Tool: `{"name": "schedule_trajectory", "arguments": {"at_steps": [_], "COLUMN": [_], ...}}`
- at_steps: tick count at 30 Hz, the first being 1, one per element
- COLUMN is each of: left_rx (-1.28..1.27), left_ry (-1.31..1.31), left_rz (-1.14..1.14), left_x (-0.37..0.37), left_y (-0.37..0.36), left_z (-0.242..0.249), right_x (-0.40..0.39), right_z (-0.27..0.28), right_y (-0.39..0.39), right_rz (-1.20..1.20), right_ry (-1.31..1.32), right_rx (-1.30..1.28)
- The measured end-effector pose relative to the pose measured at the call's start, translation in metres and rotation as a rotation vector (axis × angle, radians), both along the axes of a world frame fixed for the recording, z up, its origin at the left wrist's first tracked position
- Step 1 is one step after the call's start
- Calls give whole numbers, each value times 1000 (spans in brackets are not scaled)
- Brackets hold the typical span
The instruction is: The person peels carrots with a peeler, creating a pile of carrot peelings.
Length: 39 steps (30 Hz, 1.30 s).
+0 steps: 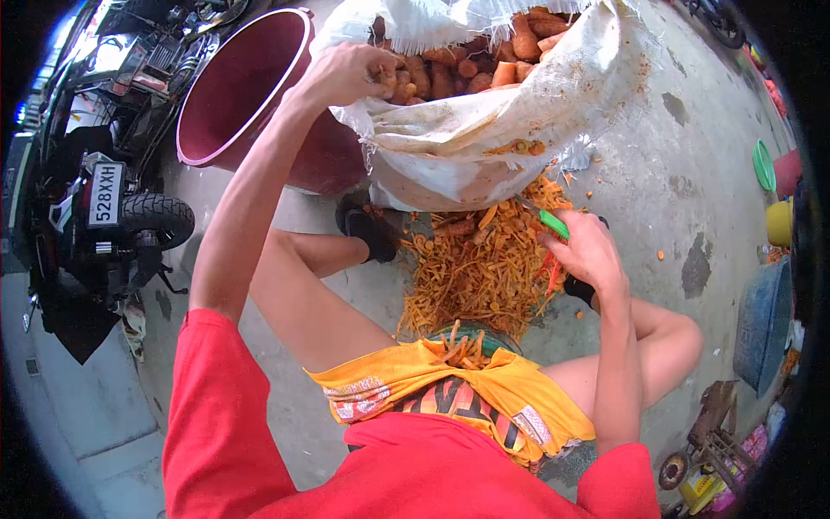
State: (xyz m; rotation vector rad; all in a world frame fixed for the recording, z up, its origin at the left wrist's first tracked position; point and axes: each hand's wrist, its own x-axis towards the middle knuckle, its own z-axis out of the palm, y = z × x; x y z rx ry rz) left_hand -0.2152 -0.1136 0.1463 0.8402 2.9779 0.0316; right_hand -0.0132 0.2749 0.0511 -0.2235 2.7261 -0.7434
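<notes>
My left hand (356,73) reaches into the mouth of a white woven sack (519,130). Its fingers curl round a carrot (403,85) at the left of the pile, partly hidden by the hand. More unpeeled-looking carrots (480,71) fill the sack. Lower right, my right hand (590,246) grips a green-handled blade (554,225), whose thin metal end points up and left toward the sack's underside. Whether it is a knife or a peeler cannot be made out. Below lies a heap of orange carrot peelings (475,277), with some strips (464,350) between my thighs.
A dark red tub (246,95) leans beside the sack on the left. A parked motorcycle (130,199) stands farther left. On the right are a blue-grey basin (762,324), a yellow container (780,223) and a green-rimmed item (763,166). The floor (635,173) is stained concrete.
</notes>
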Motion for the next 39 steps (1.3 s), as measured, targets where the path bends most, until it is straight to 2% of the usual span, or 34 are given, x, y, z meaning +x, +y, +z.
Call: {"name": "schedule_trajectory", "arguments": {"at_steps": [1, 3, 4, 5, 7, 11, 13, 14, 15, 17, 18, 21, 25, 26, 28, 29, 30, 31, 32, 33, 34, 35, 37, 38, 39], "left_rx": [-3, 788, 1032, 1024, 1298, 1441, 1435, 1358, 1348, 1335, 1353, 1185, 1088, 1103, 1112, 1298, 1484, 1481, 1579, 1676, 1756, 1757, 2017, 1963, 1963], "left_ry": [2, -148, -149, -145, -230, -538, -667, -749, -797, -918, -919, -841, -717, -689, -664, -694, -722, -720, -879, -1038, -1110, -1112, -1383, -1428, -1437], "left_rz": [0, 146, 187, 187, 198, 405, 417, 309, 309, 234, 190, 210, 224, 156, 90, 98, 109, 119, 203, 289, 316, 327, 625, 722, 726], "left_x": [11, 28, 45, 64, 102, 154, 170, 172, 178, 185, 191, 201, 206, 206, 210, 213, 213, 213, 211, 209, 207, 209, 215, 218, 221], "left_y": [-1, -10, -14, -13, -3, 51, 83, 88, 101, 120, 131, 142, 140, 136, 138, 144, 147, 144, 142, 140, 135, 135, 141, 143, 146], "left_z": [5, 13, 15, 16, 9, -22, -34, -54, -61, -79, -86, -97, -107, -109, -109, -107, -104, -101, -97, -96, -116, -122, -129, -125, -124], "right_x": [-1, 0, -1, -1, 0, 0, 1, 1, 1, 1, 1, 3, 3, -2, -14, -15, -17, -17, -19, -20, -20, -17, -8, -3, 1], "right_z": [0, 5, 9, 13, 17, 16, 18, 19, 19, 17, 14, -6, -18, -32, -67, -65, -58, -53, -46, -39, -32, -23, -7, -9, -6], "right_y": [2, 5, 5, 4, 0, -11, -17, -19, -20, -21, -20, -20, -22, -19, -3, 5, 10, 13, 14, 16, 17, 11, -11, -21, -29], "right_rz": [6, -16, -32, -31, -44, 63, 71, 81, 95, 96, 119, 94, 109, 106, 21, -38, -112, -180, -170, -187, -207, -206, -151, -124, -129], "right_ry": [19, 41, 67, 70, 24, 93, 126, 141, 160, 160, 171, 167, 169, 166, -46, -19, -3, 5, -1, 79, 156, 147, 375, 369, 364], "right_rx": [-13, -42, -70, -78, -82, -221, -235, -334, -434, -410, -413, -505, -467, -473, -235, -130, -165, -201, -205, -414, -622, -622, -858, -939, -934]}}
